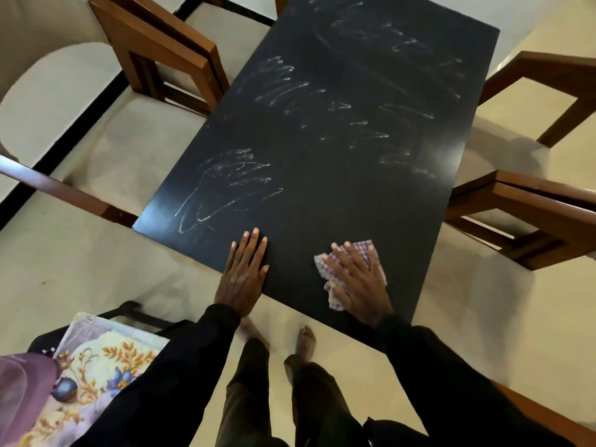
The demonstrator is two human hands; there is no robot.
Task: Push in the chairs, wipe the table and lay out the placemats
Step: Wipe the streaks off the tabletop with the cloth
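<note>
A long black table (338,175) runs away from me, streaked with white chalky scribbles over most of its top. My left hand (245,272) lies flat on the near edge, fingers straight. My right hand (354,279) presses flat on a purple-and-white checked cloth (371,253) near the table's near right corner. Wooden chairs stand around the table: two at the left (161,53), one at the far right (548,91) and one at the near right (522,217). Floral placemats (96,366) lie stacked at the lower left.
The placemats rest on a dark stool or chair (135,312) beside a purple object (22,391). Another wooden chair rail (58,188) juts in from the left. The floor is pale tile with a black strip (64,137). My bare feet (303,340) stand by the table's near end.
</note>
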